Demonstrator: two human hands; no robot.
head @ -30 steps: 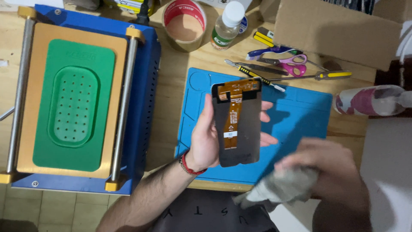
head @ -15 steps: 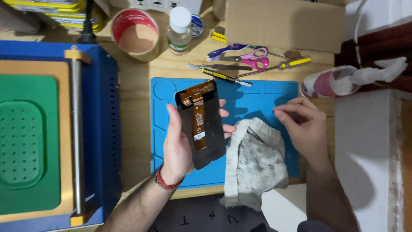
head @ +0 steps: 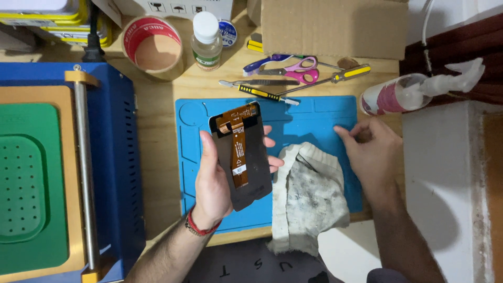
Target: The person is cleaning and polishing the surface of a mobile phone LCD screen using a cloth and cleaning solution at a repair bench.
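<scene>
Blue mat [head: 319, 112] as reference: left hand [head: 215, 178] grips phone screen [head: 243, 157] above it; right hand [head: 373, 149], fingers loosely curled, empty. Flex ribbon [head: 238, 152] exposed; could snag on cloth [head: 309, 196].

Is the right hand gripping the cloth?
No, the right hand lies empty on the blue mat, apart from the cloth.
</scene>
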